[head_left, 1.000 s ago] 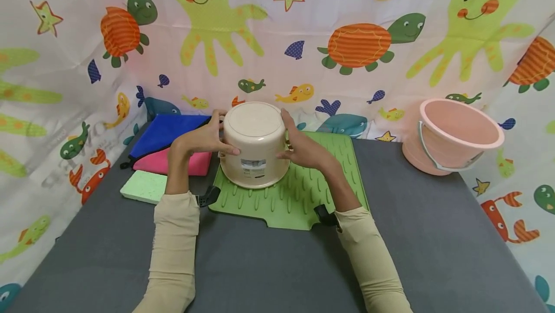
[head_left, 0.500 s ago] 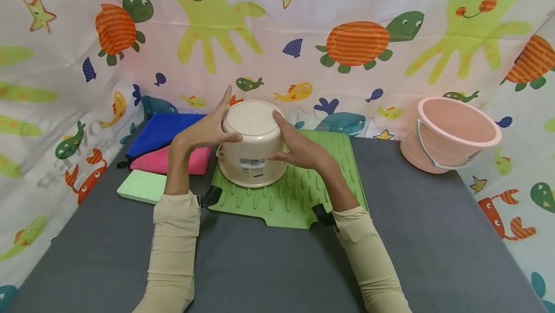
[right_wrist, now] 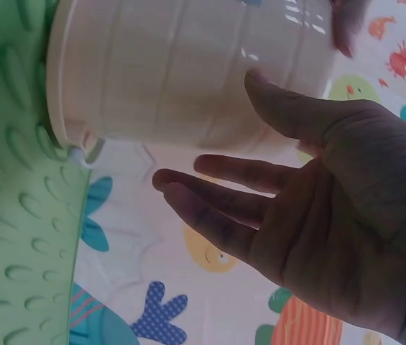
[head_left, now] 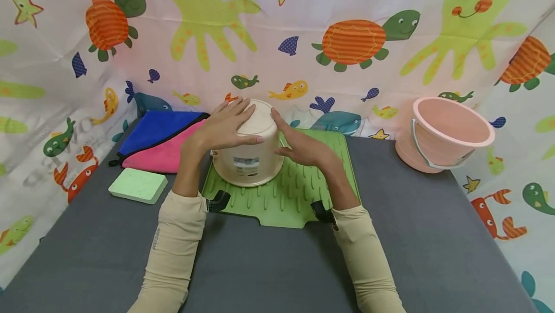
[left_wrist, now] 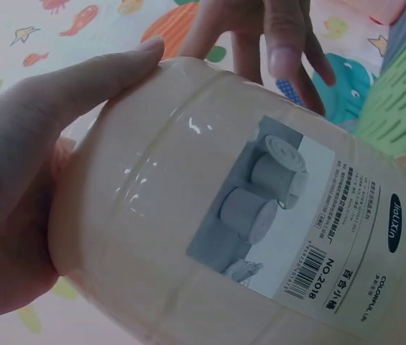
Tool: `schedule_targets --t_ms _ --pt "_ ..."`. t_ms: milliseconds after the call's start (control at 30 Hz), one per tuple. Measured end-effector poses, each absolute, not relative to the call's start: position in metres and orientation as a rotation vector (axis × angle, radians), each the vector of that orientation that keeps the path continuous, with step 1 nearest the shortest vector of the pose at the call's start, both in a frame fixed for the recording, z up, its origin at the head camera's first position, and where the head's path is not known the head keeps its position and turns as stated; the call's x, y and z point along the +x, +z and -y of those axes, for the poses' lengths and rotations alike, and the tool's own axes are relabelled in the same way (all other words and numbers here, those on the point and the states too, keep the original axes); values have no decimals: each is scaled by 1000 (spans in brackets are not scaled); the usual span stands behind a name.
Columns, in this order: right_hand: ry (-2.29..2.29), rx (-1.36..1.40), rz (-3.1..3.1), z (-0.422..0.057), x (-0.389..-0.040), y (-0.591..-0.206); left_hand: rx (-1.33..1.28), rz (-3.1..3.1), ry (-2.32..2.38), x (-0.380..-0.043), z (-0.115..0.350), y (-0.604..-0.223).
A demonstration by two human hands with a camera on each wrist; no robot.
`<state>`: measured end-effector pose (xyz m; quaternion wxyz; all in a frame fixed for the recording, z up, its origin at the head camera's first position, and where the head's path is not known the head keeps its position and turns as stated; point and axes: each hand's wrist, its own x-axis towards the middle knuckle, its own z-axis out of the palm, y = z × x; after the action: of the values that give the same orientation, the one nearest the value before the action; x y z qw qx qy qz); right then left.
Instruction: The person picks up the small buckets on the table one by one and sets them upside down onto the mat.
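Note:
A cream bucket [head_left: 227, 169] stands upside down on the green ridged mat [head_left: 314, 185], its base up and a printed label [left_wrist: 267, 208] on its side. My left hand [head_left: 222, 127] rests across the left of the bucket's base, fingers extended and thumb along its near upper edge. At the bucket's right side is my right hand [head_left: 305, 147], fingers straight and spread. The right wrist view shows the right thumb over the bucket wall, with the other fingers apart from it; whether the thumb touches cannot be told.
A blue and pink zippered cloth pouch [head_left: 162, 137] lies left of the mat, with a pale green sponge [head_left: 138, 185] in front of it. At the right stands a pink bucket [head_left: 418, 151] with a handle. A sea-animal curtain [head_left: 286, 62] hangs behind the grey table [head_left: 269, 269].
My left hand has let go of the bucket's side and moved onto its base. The right hand's fingers have loosened from the wall. The bucket stays on the mat; the view shifts slightly.

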<state>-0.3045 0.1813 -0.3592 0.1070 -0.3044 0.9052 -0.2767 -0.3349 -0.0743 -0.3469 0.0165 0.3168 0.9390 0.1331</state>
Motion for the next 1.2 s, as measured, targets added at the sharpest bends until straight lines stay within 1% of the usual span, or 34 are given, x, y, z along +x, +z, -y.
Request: schedule_targets --t_ms 533,867,1200 --pt "-692 -727 -2749 -216 -294 -329 961 -2926 418 -337 76 -347" --pt "-713 -750 -2815 -240 -286 -316 995 -2926 412 -337 73 -346" --pt "-767 -666 -2882 -261 -272 -304 997 -2920 400 -338 75 -347"
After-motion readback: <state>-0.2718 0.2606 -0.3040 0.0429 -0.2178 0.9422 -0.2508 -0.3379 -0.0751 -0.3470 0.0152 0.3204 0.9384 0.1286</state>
